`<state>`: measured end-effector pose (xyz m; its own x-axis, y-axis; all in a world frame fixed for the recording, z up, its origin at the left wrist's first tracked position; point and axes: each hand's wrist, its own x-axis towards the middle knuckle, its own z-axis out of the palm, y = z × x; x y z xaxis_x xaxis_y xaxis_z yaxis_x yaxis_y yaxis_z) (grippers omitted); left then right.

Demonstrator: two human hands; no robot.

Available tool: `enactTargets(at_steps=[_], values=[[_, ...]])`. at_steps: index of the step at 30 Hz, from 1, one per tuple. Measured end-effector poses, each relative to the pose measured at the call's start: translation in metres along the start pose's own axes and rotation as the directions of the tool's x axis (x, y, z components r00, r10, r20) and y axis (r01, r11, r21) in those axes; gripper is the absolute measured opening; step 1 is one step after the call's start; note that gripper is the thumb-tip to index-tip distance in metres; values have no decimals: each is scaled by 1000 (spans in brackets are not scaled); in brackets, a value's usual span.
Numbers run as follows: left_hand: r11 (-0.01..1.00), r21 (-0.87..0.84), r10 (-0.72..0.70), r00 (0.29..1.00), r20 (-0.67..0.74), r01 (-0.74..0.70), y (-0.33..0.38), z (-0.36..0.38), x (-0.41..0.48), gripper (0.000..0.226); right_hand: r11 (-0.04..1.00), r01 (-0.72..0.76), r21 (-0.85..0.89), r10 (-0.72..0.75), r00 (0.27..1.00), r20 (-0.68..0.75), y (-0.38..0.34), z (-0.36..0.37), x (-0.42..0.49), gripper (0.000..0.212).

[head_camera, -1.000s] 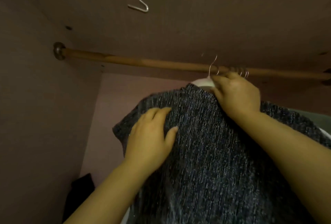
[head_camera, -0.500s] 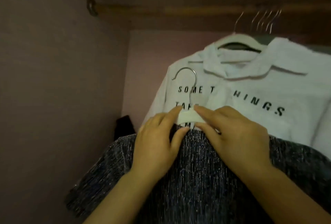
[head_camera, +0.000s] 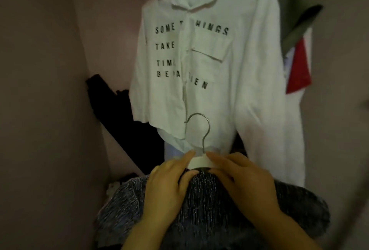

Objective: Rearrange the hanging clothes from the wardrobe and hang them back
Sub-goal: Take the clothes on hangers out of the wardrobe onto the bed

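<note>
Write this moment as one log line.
left hand: grips hanger | right hand: grips hanger | hanger: carries dark knit top, hook free | white shirt: hanging behind

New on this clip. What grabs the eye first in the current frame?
A white shirt with black block lettering hangs at top centre and fills most of the view. Just below it, the left hand and right hand hold a white hanger, its metal hook free, with a dark sparkly garment on it. A red patch of clothing shows at the right.
</note>
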<state>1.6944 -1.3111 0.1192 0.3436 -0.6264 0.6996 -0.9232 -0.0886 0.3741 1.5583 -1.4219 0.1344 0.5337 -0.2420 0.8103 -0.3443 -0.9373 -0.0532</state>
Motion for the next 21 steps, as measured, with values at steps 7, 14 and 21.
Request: enactTargets(at_steps=[7, 14, 21], values=[[983, -158, 114, 980, 162, -89, 59, -11, -95, 43, 961, -222, -168, 228, 974, 16, -59, -88, -121, 36], [895, -382, 320, 929, 186, -232, 145, -29, -152, 31, 848, -408, -337, 424, 905, -30, -109, -200, -201, 37], [699, -594, 562, 819, 113, -398, 251, -68, -228, 23, 652, -542, -530, 543, 822, -173, -190, -326, -294, 39]])
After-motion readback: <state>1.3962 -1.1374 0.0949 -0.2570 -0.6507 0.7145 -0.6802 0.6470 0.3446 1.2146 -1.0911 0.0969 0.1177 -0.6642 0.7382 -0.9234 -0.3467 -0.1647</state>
